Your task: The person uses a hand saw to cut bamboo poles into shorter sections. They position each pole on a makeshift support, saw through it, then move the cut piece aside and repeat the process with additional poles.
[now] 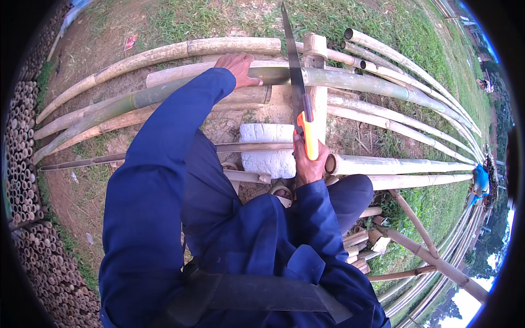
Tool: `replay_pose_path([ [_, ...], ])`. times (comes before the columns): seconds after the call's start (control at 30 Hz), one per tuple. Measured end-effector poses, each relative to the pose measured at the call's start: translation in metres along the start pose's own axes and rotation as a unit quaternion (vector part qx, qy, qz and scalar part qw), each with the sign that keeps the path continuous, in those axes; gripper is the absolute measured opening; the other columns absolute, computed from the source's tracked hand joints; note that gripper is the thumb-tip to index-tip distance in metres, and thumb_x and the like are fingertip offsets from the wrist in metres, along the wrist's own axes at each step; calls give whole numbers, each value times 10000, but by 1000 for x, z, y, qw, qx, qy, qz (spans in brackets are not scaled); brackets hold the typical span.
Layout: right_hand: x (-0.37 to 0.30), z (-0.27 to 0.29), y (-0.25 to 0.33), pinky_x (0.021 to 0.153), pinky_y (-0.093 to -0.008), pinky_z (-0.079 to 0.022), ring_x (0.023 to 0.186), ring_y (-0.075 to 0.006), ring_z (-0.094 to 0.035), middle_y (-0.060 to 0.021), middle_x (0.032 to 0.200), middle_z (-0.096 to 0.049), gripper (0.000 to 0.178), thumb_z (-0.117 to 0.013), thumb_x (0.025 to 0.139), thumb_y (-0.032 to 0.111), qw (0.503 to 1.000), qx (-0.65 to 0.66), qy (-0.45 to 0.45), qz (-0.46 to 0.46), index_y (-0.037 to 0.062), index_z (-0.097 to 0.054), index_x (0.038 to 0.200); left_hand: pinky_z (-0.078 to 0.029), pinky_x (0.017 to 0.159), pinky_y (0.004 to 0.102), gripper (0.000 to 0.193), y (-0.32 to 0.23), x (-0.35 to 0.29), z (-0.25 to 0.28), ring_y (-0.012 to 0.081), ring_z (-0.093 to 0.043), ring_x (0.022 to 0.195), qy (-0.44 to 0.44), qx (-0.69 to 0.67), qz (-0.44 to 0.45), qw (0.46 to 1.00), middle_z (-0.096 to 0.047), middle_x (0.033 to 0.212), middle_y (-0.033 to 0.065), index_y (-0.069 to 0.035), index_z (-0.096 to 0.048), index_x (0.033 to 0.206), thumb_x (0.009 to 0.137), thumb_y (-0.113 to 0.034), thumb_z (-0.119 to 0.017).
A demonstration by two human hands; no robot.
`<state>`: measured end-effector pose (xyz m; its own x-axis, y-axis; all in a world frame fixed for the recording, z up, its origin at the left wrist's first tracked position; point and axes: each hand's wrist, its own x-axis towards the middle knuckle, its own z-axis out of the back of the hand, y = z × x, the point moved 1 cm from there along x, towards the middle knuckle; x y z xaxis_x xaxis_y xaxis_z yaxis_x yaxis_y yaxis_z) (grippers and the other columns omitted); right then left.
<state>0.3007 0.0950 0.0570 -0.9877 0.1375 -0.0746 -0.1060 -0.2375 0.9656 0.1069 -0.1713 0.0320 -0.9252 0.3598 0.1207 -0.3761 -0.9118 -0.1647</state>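
Note:
My left hand [238, 69] presses down with its fingers round a greenish bamboo pole [355, 81], which lies crosswise in front of me. My right hand [310, 159] grips the handle of a handsaw [308, 131] with orange and black grip parts. Its long dark blade points away from me and crosses the pole just right of my left hand. Whether the teeth have cut into the bamboo cannot be made out. Beneath the pole, beside the blade, runs a thick light bamboo support [319, 106].
Several cut bamboo poles [399, 165] lie to the right and left. A whitish block [267, 145] sits between my feet. Stacked bamboo pieces [24, 158] line the far left. Short offcuts [356, 239] lie by my right knee. Someone in blue [480, 181] is at the far right.

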Motion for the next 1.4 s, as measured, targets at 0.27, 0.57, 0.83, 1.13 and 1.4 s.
replay_pose_path([
  [0.27,-1,-2,1,601,-289,-471,652,-82,-554,-29,722,-643,151,-717,952,91,1000,-10,-15,-13,-53,-723,996,-578,870,489,847,-23,17,-28,369,-739,946,131,-21,74,988,-750,990,213,-10,-659,1194,786,-752,-689],
  [0.57,-141,56,25,826,-307,-560,889,-153,-730,-123,990,-768,305,-690,933,16,992,-121,21,-29,-42,-697,1232,-585,843,468,801,-27,19,-20,361,-749,908,146,-10,77,986,-755,959,223,3,-681,1159,820,-723,-682],
  [0.83,-5,-3,13,566,-281,-449,608,-76,-537,-22,700,-624,154,-718,967,108,1000,-22,7,-2,-44,-692,968,-576,844,469,817,-19,15,-18,333,-747,916,153,-19,74,985,-752,976,214,-8,-683,1167,817,-746,-644],
  [1.13,-88,31,14,658,-259,-508,708,-72,-612,-41,826,-700,212,-714,956,80,999,16,-27,-35,-52,-723,1122,-563,880,468,870,-24,23,-19,341,-742,933,183,-22,98,978,-751,978,210,19,-678,1191,815,-764,-632],
  [1.4,-83,26,7,670,-276,-517,731,-87,-620,-57,838,-707,202,-710,955,51,999,-20,3,-40,-63,-707,1121,-532,938,474,914,-15,24,-19,337,-720,1020,191,-9,86,978,-743,1017,207,-14,-670,1219,783,-816,-636],
])
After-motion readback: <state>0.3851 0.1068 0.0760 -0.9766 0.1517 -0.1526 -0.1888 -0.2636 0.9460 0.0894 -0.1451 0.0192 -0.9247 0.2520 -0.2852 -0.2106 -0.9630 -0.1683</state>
